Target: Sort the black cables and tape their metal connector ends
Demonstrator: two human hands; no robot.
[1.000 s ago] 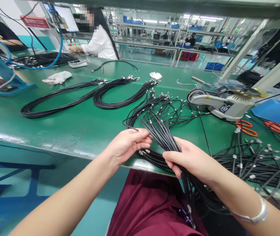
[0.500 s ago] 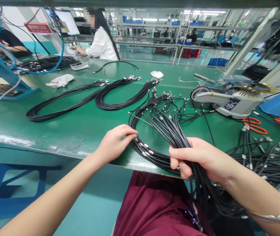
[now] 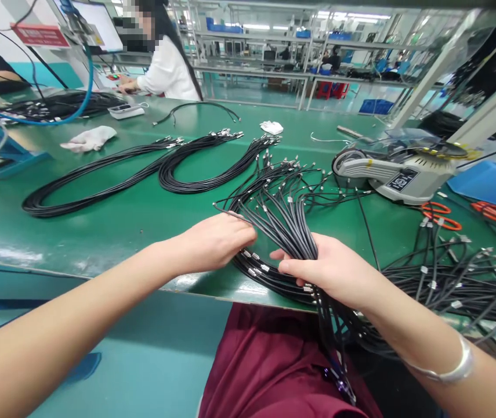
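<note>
A thick bundle of thin black cables (image 3: 285, 217) with small metal end connectors fans out over the green table (image 3: 112, 226) in front of me. My right hand (image 3: 332, 270) is wrapped round the bundle near the table's front edge, and the cables hang down from it over my lap. My left hand (image 3: 215, 241) is closed at the bundle's left side, its fingers pinching one cable end that sticks out to the left.
Two coiled cable loops (image 3: 100, 177) lie to the left. A tape dispenser (image 3: 398, 171) and orange scissors (image 3: 441, 215) sit at the right, beside a loose cable heap (image 3: 452, 281). White cloths lie farther back. Other people work at the far end.
My left hand moved right, back onto the bundle, and closed on a cable end. My right hand shifted slightly left and up with the bundle.
</note>
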